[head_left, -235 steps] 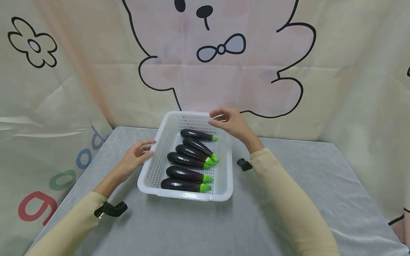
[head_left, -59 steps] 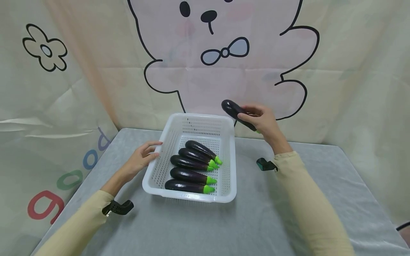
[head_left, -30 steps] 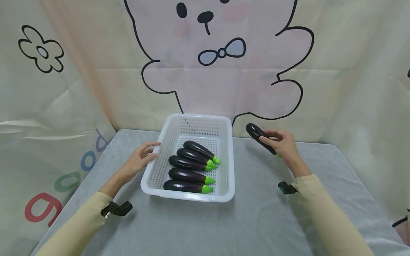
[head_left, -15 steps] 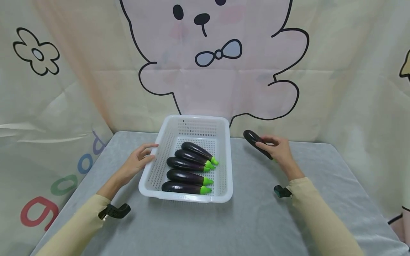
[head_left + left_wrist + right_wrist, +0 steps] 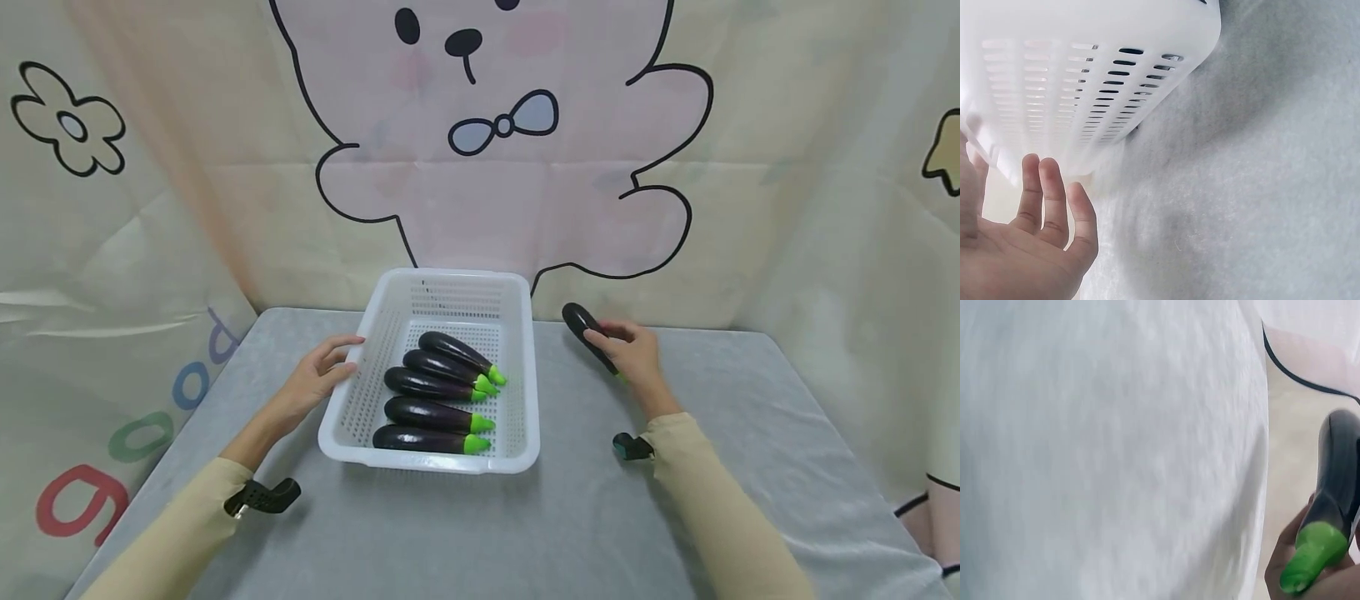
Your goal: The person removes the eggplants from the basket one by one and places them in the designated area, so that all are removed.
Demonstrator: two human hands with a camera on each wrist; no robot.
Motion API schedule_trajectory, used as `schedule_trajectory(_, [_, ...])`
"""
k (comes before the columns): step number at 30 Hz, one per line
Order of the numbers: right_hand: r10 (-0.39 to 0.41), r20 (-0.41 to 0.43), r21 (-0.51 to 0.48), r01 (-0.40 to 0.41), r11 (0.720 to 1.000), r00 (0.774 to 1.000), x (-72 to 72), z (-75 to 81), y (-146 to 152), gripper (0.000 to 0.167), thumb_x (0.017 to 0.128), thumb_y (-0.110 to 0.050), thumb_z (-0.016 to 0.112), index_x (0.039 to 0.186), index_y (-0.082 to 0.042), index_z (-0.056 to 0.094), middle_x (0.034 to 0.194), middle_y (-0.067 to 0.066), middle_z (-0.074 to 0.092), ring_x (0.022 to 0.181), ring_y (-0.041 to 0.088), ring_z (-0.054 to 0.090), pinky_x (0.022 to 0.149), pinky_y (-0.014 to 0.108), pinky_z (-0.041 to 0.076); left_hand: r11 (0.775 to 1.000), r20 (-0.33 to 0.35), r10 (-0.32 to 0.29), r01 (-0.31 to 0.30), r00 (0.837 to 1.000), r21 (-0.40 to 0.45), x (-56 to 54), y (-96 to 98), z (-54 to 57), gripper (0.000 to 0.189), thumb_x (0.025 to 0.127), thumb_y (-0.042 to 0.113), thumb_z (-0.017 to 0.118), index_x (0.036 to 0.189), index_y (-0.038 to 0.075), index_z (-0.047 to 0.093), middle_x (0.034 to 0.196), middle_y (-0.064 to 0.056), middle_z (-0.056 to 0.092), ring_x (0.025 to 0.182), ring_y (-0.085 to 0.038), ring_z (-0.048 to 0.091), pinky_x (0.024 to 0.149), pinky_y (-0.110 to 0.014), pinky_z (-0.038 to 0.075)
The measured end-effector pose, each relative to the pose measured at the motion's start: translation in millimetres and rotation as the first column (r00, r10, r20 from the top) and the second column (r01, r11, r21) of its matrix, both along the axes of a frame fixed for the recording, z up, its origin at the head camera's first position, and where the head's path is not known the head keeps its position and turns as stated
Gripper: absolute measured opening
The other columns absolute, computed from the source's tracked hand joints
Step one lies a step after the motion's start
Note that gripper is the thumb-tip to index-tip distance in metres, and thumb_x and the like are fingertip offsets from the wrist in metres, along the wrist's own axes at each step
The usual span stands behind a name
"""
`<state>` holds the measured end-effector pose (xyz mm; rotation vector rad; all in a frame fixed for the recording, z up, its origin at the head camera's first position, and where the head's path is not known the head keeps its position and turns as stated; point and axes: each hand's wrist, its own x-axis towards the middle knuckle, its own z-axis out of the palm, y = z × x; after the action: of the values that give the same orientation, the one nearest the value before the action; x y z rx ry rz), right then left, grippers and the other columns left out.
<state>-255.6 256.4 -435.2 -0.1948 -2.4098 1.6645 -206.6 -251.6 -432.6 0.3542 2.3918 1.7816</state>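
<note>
My right hand [image 5: 632, 358] grips a dark purple eggplant [image 5: 581, 323] with a green cap, low over the table to the right of the basket. In the right wrist view its green cap [image 5: 1319, 550] points toward the camera, and fingers wrap its narrow end. Several more eggplants [image 5: 427, 412] lie side by side inside a white perforated plastic basket [image 5: 427, 462], caps to the right. My left hand [image 5: 309, 382] touches the basket's left rim with fingers nearly straight. The left wrist view shows three of its fingers [image 5: 1054, 194] spread beside the slotted wall.
A grey cloth covers the table [image 5: 480, 542], and the basket stands near its back. A printed curtain [image 5: 480, 200] with a cartoon bear hangs right behind the table's far edge, with more curtain at both sides. Black cameras [image 5: 262, 497] sit on both wrists.
My right hand has taken the farthest eggplant out of the basket, carried it right and lowered it toward the table. Most recently it shifts slightly left. My left hand stays at the rim.
</note>
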Motion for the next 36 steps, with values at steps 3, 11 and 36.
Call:
schedule_trajectory(3, [-0.068,-0.026,-0.002,0.068,0.998,0.997,-2.5,-2.4,-11.3,0.048,0.085,-0.028,0.085,0.120,0.003,0.071,0.117,0.018,0.066,0.104,0.022,0.057,0.075,0.020,0.046,1.000,0.000,0.003,-0.003,1.000,-0.003,0.3,-0.6,0.7,0.049,0.105,0.023,0.060,0.149,0.012,0.042,0.140,-0.030,0.047,0.113,-0.043,0.056,0.086,-0.049,0.052])
schedule_trajectory(11, [-0.237,-0.035,-0.051,0.235,0.971,0.971,-7.0,-6.2,-38.8,0.041,0.083,-0.019,0.087,0.114,0.004,0.072,0.112,0.019,0.066,0.103,0.027,0.057,0.077,0.027,0.044,1.000,-0.003,0.002,-0.002,1.000,-0.016,-0.6,-0.1,1.4,0.050,0.105,0.024,0.060,0.150,0.014,0.042,0.143,-0.029,0.045,0.114,-0.044,0.056,0.087,-0.054,0.052])
schedule_trajectory(36, [-0.308,-0.007,-0.019,0.307,0.951,0.951,-2.2,-18.8,-54.1,0.039,0.082,-0.019,0.088,0.110,0.002,0.072,0.108,0.018,0.067,0.101,0.030,0.060,0.091,0.042,0.045,1.000,-0.016,-0.022,0.023,1.000,0.020,0.0,-0.5,-0.2,0.047,0.105,0.020,0.059,0.148,0.009,0.041,0.136,-0.031,0.047,0.108,-0.040,0.058,0.081,-0.044,0.054])
